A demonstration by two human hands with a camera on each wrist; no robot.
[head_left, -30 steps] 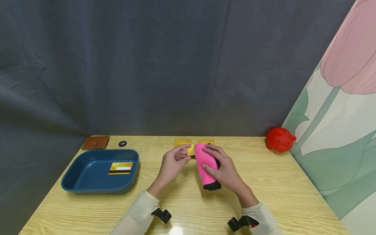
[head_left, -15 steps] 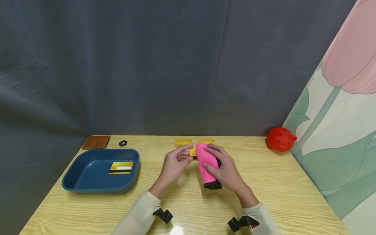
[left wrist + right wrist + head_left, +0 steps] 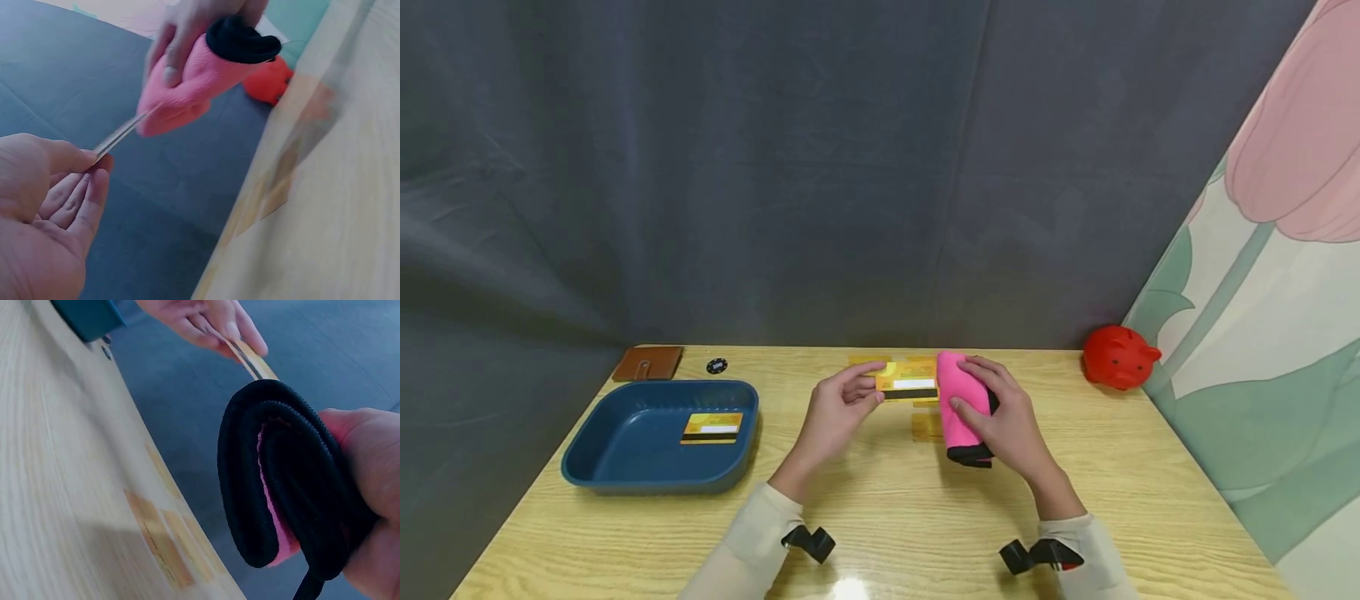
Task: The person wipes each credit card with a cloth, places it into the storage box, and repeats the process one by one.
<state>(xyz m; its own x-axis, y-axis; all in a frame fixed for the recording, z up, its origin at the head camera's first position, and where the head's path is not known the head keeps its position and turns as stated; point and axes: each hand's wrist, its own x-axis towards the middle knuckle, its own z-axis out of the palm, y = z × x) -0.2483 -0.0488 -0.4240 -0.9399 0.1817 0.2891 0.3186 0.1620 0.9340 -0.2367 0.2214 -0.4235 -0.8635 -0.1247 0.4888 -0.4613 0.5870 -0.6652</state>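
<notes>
My left hand [image 3: 838, 407] pinches a yellow bank card [image 3: 907, 384] by its left end, between thumb and fingers, with its black stripe low and a white strip above. My right hand [image 3: 1011, 421] grips a folded pink cloth [image 3: 958, 408] with black edging, held upright off the table. The card's right end meets the side of the cloth in the head view. In the left wrist view the card shows nearly edge-on, reaching to the pink cloth [image 3: 181, 94]. Rolled black layers of the cloth [image 3: 294, 475] face the right wrist view.
Yellow cards [image 3: 927, 427] lie on the table behind and below the held card. At left stands a blue tray [image 3: 658, 483] with another yellow card [image 3: 711, 428] inside. A brown wallet [image 3: 647, 364] and black chip [image 3: 717, 366] lie behind it; a red piggy bank [image 3: 1120, 358] sits back right.
The right hand has drawn the cloth to the right, and the left hand has shifted slightly left. Much more of the pinched card now shows, and a card on the table has come into view.
</notes>
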